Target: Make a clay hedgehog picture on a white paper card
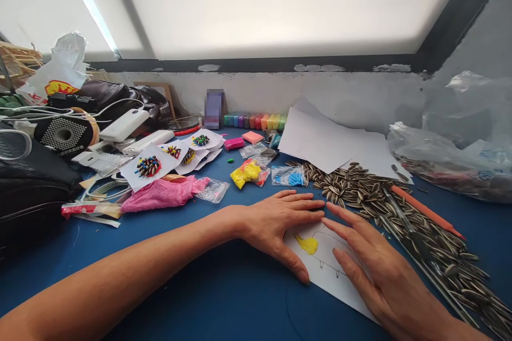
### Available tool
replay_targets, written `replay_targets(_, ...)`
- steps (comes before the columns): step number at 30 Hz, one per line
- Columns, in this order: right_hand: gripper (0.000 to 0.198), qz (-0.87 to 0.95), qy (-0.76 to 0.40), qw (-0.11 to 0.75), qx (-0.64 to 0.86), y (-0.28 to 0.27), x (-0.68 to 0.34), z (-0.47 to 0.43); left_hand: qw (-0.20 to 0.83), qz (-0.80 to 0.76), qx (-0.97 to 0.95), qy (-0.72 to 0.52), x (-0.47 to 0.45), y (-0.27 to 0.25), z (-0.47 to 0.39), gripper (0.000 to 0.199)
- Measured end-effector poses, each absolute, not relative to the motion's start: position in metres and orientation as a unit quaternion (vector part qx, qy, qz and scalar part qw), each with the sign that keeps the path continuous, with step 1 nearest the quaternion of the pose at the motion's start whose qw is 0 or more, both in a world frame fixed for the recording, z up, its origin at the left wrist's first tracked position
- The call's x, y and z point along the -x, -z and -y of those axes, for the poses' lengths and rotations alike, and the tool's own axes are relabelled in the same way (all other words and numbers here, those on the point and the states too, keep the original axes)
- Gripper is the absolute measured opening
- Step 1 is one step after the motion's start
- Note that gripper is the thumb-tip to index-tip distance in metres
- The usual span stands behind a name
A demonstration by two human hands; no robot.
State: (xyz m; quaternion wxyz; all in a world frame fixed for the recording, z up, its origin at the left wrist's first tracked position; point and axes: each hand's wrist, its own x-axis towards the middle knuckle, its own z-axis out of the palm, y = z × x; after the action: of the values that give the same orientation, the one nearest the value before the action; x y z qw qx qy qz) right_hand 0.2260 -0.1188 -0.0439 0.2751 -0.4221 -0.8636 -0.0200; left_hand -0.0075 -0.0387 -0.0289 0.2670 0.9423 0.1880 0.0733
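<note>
A sheet of white paper (340, 290) lies on the blue table under both hands. It carries a thin line drawing and a flattened patch of yellow modelling clay (308, 245). My left hand (282, 224) rests flat across the sheet's left and upper edge, fingers spread and thumb pointing down towards me. Over the right part of the paper is my right hand (372, 261), its fingers stretched out and apart, holding nothing; it hides part of the drawing. The fingertips of both hands come close together near the top of the sheet. Beyond them is a pile of sunflower seeds (356, 186).
Behind lie bagged yellow clay (245, 173), bagged blue clay (295, 178) and blank paper sheets (316, 138). An orange pen (428, 212) lies over the seeds at right. At left are seed-covered pictures (148, 167), a pink towel (160, 194) and a black bag (32, 186).
</note>
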Motion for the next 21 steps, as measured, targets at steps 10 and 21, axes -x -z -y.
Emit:
replay_targets(10, 0.038, 0.908, 0.102, 0.220, 0.342, 0.0466, -0.2305, 0.1275, 0.274, -0.187, -0.940, -0.082, 0.0073, 0.0279, 0.0402, 0.106)
replay_targets(21, 0.036, 0.912, 0.130, 0.224, 0.319, 0.0430, -0.2284, 0.1228, 0.290, -0.191, -0.935, -0.075, 0.0068, 0.0268, 0.0402, 0.106)
